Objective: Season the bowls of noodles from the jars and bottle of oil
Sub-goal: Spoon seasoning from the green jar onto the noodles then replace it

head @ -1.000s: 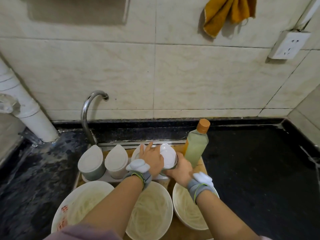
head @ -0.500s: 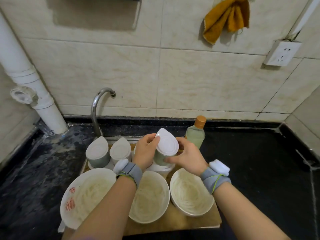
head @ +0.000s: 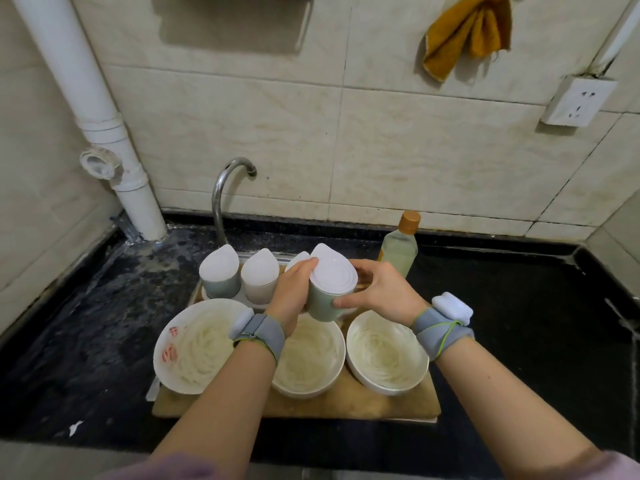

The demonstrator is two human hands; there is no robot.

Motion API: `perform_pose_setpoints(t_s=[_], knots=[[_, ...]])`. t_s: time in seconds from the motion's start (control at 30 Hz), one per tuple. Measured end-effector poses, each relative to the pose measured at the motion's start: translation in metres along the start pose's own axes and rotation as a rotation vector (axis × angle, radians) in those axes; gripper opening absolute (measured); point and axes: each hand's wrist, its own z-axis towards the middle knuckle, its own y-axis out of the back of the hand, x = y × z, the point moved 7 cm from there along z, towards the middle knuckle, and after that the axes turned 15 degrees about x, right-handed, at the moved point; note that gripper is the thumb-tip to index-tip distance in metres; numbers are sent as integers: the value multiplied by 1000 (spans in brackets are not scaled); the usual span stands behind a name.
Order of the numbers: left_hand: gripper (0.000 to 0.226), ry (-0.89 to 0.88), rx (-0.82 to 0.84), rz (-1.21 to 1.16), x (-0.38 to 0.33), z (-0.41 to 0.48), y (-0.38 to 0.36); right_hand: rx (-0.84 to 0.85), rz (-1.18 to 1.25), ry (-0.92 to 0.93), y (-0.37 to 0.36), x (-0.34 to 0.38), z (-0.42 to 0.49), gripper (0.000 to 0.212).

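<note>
1. The left hand (head: pixel 290 296) wraps its fingers (head: pixel 306 265) round the green seasoning jar (head: pixel 322 306), fingertips on the white lid (head: pixel 334 273); the right hand (head: pixel 379 289) pinches the opposite wall.
2. The jar is held, lid on, above the middle noodle bowl (head: pixel 304 391).
3. Risk: a lid freed with a jerk may dump too much seasoning.
4. Risk: the right hand swinging back may topple the oil bottle (head: pixel 400 249) just behind it.
</note>
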Motion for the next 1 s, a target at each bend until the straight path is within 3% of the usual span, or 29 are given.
perform_pose_setpoints(t_s=[0.23, 0.5, 0.67, 0.8, 1.0], knots=[[30, 24, -7, -72, 12, -10, 3, 117, 165, 26, -7, -4, -5, 59], [33, 17, 3, -153, 22, -16, 9, 114, 286, 22, -8, -4, -9, 57], [24, 11, 98, -295, 26, -16, 10, 63, 373, -30, -7, -7, -13, 25], [21, -35, 133, -228, 23, -22, 6, 60, 409, -33, -9, -9, -13, 19], [20, -51, 109, -160, 22, -25, 3, 1, 307, 6, -15, -10, -10, 51]])
